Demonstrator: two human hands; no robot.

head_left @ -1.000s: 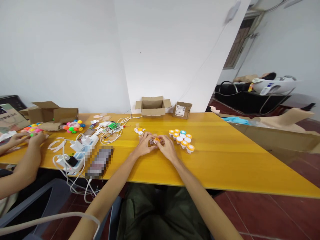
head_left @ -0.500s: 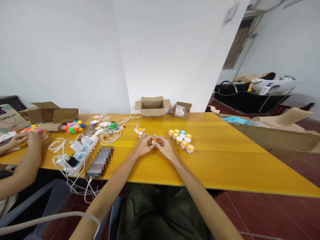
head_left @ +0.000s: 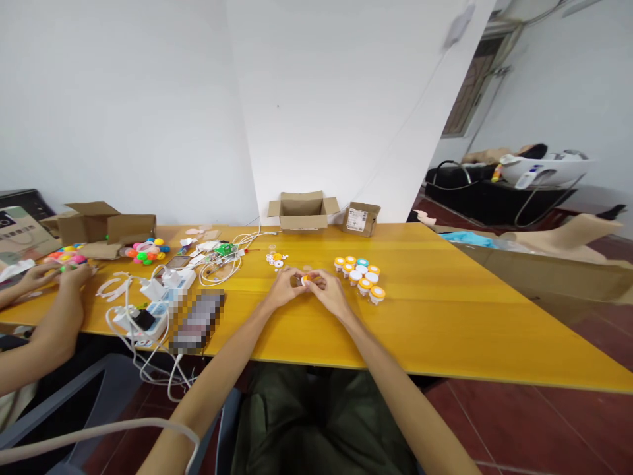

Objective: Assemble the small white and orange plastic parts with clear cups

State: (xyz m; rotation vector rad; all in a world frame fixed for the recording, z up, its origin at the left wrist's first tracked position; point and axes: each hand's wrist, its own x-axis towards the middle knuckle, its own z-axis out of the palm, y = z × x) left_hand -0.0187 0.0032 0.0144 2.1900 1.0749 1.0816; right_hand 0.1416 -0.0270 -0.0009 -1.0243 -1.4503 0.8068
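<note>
My left hand [head_left: 287, 287] and my right hand [head_left: 326, 290] meet over the yellow table [head_left: 445, 316]. Between their fingertips they pinch a small orange and white round piece [head_left: 305, 280]; its details are too small to make out. To the right of my right hand stands a group of small round-topped pieces [head_left: 364, 285] on short white feet, mostly with orange rims or white tops and one teal. Just beyond my left hand lie loose small white and orange parts [head_left: 277, 259], some of them ring-shaped.
A power strip [head_left: 171, 297] with plugs and white cables, and a blurred-out phone [head_left: 198, 321], lie left of my arm. Open cardboard boxes [head_left: 303, 221] stand by the wall. At far left a co-worker's hands [head_left: 74, 274] handle bright plastic pieces beside colourful balls [head_left: 147, 251].
My hands stay in nearly the same place, with the orange and white piece still between the fingertips. The co-worker's hand at left has shifted slightly, and a green piece now shows there.
</note>
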